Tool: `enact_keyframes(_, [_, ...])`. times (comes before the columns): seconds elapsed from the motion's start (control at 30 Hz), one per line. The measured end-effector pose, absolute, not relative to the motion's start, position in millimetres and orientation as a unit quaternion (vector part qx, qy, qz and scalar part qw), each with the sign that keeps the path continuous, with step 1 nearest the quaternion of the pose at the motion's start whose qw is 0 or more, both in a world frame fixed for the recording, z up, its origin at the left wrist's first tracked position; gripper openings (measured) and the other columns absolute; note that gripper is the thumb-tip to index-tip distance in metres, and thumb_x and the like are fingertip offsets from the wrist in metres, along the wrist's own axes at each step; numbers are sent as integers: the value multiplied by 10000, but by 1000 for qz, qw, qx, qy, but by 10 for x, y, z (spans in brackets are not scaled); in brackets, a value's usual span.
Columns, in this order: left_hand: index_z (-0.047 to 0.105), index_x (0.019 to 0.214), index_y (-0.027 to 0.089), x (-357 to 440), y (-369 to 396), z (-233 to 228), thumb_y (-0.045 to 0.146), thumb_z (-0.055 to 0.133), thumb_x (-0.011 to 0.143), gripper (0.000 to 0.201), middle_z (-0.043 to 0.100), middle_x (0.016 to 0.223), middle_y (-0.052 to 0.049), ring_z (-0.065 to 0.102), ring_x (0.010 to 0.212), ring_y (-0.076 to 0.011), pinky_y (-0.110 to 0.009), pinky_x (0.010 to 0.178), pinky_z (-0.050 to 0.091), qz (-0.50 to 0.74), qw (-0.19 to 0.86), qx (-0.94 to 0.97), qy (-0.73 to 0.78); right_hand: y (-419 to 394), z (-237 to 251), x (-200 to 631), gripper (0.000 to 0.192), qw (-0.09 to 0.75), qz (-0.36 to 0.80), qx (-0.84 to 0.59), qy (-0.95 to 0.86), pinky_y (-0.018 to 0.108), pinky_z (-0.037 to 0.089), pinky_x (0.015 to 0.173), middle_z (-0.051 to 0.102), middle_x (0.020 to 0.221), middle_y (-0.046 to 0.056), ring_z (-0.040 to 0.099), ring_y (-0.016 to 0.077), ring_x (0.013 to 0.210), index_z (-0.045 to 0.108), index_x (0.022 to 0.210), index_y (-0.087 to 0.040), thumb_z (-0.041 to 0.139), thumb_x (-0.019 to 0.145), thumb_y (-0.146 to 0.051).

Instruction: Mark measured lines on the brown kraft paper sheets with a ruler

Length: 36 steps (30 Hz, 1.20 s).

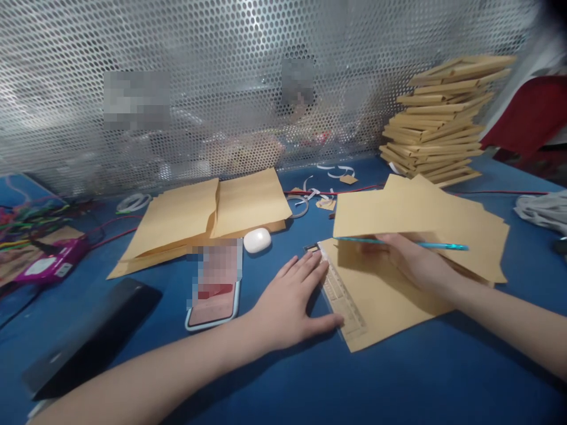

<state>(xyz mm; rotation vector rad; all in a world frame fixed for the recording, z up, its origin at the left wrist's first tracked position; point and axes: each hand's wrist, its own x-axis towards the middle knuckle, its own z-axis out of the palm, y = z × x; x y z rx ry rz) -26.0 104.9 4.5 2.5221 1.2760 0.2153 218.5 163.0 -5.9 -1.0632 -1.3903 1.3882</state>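
On a blue worktable [398, 383], seen from the head camera, a person's left hand [290, 304] lies open and flat, fingers spread, pressing a clear ruler [343, 298] against the edge of a brown paper sheet [390, 307]. The right hand [411, 260] grips a teal pen [425, 244] while lifting another brown sheet [420, 212] above the first. A phone [215, 289] and white earbud case [257, 240] sit just left, a stack of folded paper bags [438, 124] at back right.
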Motion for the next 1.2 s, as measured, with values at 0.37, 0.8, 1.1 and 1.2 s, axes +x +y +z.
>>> enact_keyframes(0.37, [301, 1450, 136, -263, 1046, 12, 673, 511, 825, 850, 224, 1524, -124, 190, 1408, -272, -486, 1147, 164, 82, 135, 886, 436, 1601, 41, 2185, 210, 435, 598, -423, -524, 406, 528, 853, 703, 878, 59, 649, 230, 891, 726, 869, -227, 624, 835, -407])
enact_keyframes(0.8, [298, 1452, 136, -264, 1044, 19, 674, 507, 824, 853, 228, 1524, -125, 195, 1406, -281, -496, 1141, 173, 76, 138, 882, 444, 1493, 244, 2211, 311, 422, 337, -530, -654, 384, 494, 839, 706, 885, 43, 661, 220, 885, 664, 922, -247, 483, 902, -500])
enact_keyframes(1.1, [298, 1457, 135, -259, 1049, 40, 702, 465, 832, 861, 200, 1532, -116, 163, 1414, -272, -475, 1149, 156, 61, 141, 881, 448, 1928, 180, 2620, 412, 357, 149, -627, -676, 393, 444, 771, 621, 992, 121, 610, 285, 893, 484, 972, -201, 639, 758, -517])
enact_keyframes(1.2, [294, 1458, 134, -257, 1042, 39, 704, 458, 834, 861, 196, 1532, -119, 161, 1414, -270, -472, 1148, 157, 61, 138, 882, 446, 2056, 22, 2610, 437, 353, 161, -621, -681, 385, 443, 754, 613, 973, 108, 602, 283, 877, 480, 959, -209, 698, 682, -466])
